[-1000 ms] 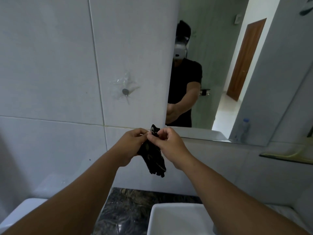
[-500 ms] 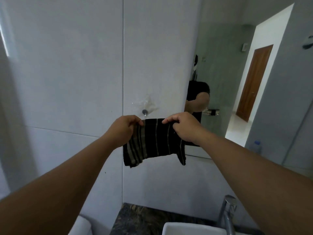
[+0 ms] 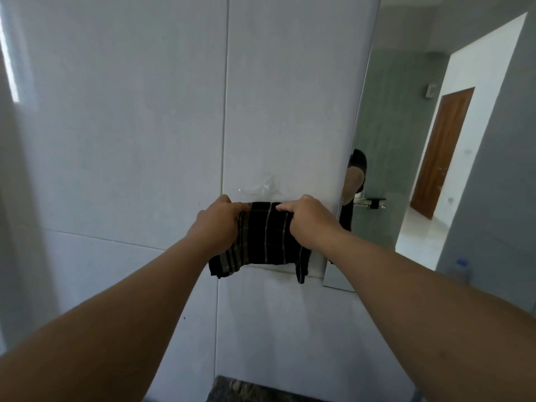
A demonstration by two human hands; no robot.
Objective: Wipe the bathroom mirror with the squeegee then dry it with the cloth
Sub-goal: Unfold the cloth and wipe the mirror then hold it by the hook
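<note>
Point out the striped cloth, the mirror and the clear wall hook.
striped cloth (image 3: 265, 236), head view, middle of the hanging panel between the hands.
mirror (image 3: 385, 158), head view, glass near its left edge.
clear wall hook (image 3: 261, 188), head view, its transparent adhesive pad.

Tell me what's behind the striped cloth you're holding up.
Behind the cloth is grey wall tile, with a clear stick-on patch just above its top edge. The mirror begins further right. Whatever sits directly behind the fabric, including any hook, is covered.
</note>
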